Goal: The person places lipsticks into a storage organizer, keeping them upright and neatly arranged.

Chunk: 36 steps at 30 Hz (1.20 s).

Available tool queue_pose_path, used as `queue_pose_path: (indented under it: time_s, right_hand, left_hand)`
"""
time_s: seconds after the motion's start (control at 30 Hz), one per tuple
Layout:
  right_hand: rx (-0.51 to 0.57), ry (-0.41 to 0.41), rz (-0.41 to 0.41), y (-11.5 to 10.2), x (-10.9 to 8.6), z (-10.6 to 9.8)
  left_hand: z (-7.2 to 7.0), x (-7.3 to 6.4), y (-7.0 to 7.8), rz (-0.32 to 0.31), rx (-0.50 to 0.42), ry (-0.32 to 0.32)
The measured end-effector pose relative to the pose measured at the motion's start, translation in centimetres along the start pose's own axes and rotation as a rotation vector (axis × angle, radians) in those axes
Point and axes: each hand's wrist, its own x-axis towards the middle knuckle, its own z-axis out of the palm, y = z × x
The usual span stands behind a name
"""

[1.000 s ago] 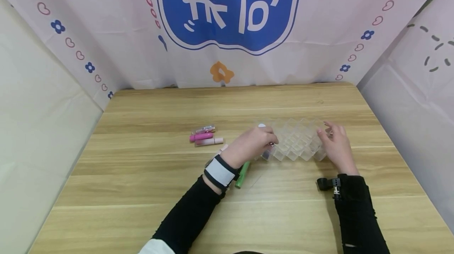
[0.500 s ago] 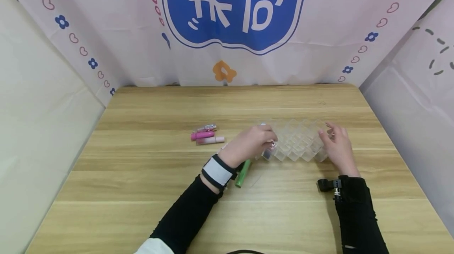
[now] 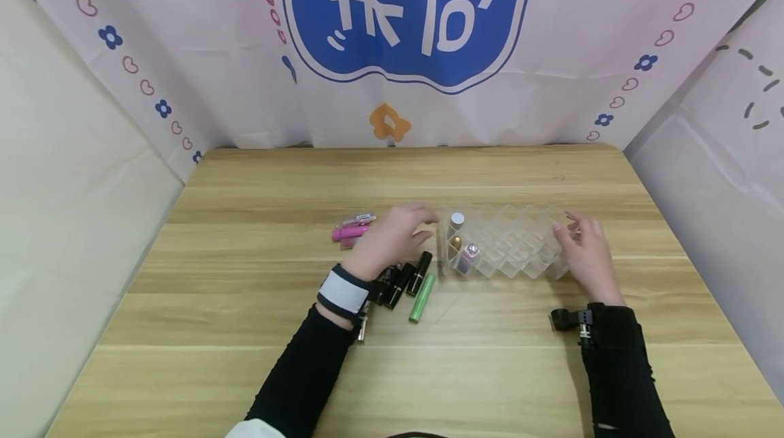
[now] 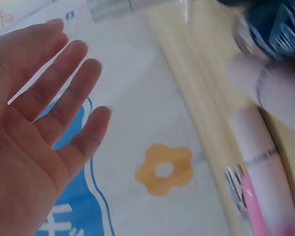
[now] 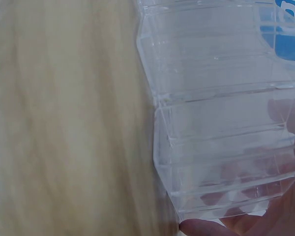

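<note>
A clear plastic organizer (image 3: 514,241) with diamond-shaped slots lies on the table right of centre. In its left slots stand a white-capped tube (image 3: 456,220), a gold-topped one (image 3: 456,243) and a pink bottle with a silvery cap (image 3: 468,258). My left hand (image 3: 395,237) is just left of the organizer, above the cosmetics. Its fingers are apart and hold nothing, as the palm (image 4: 34,132) in the left wrist view confirms. At the organizer's right end, my right hand (image 3: 584,251) holds the edge; the right wrist view shows the thumb (image 5: 204,227) at a corner, other fingers behind clear plastic.
Black lipstick tubes (image 3: 419,273) and a green tube (image 3: 421,298) lie between the left forearm and the organizer. Pink tubes (image 3: 350,232) lie farther left, partly behind the left hand. A silvery tube (image 3: 363,326) shows beside the left wrist. A printed cloth (image 3: 245,84) hangs behind the table.
My left hand has let go of the pink bottle, which stands in a front left slot, and has moved left off the organizer. The right hand keeps its place.
</note>
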Motion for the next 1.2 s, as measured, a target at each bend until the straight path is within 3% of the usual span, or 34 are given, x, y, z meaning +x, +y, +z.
queue_pose_path:
  time_s: [0.33, 0.6, 0.9, 1.2]
  right_hand:
    - [-0.003, 0.005, 0.006, -0.1, -0.1, -0.1]
    - [-0.006, 0.000, 0.011, 0.1, 0.0, 0.0]
    - [-0.014, 0.001, 0.012, 0.1, 0.0, 0.0]
    - [-0.009, 0.001, 0.024, 0.1, 0.1, 0.0]
  left_hand:
    - [-0.3, -1.7, -2.9, -0.109, -0.063, -0.022]
    - [0.1, -2.8, -4.4, -0.251, -0.053, -0.048]
    - [1.0, -3.5, -5.4, -0.277, -0.054, -0.013]
    - [1.9, -3.5, -5.7, -0.267, 0.079, 0.015]
